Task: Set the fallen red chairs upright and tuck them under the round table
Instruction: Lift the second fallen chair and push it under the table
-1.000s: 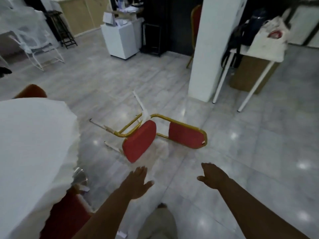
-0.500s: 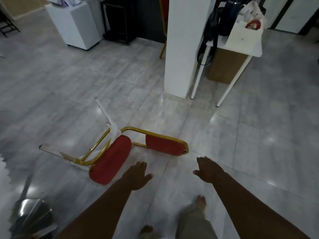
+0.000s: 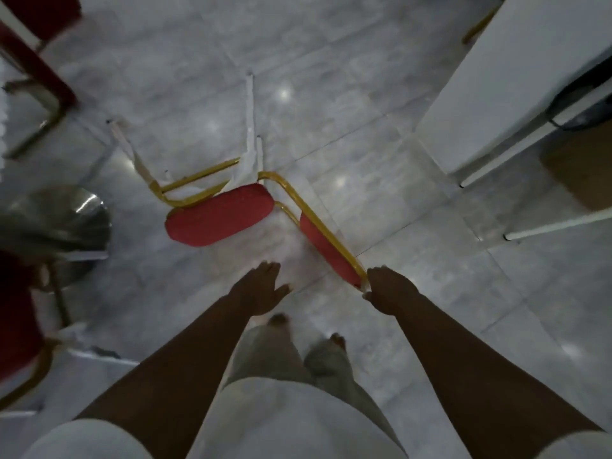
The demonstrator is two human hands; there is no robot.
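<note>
Both hands have closed in on the fallen red-cushioned, gold-framed chair [image 3: 231,212]. The right hand [image 3: 389,289] meets its backrest top, grip unclear, for leverage; the left hand [image 3: 261,288] hovers open, apart.

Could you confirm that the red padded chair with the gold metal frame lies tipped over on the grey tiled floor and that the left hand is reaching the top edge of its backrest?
Not quite: the head view shows the right hand at the backrest's top edge, not the left hand, which hovers open over the grey tiled floor. The red padded chair with the gold metal frame does lie tipped over there.
</note>
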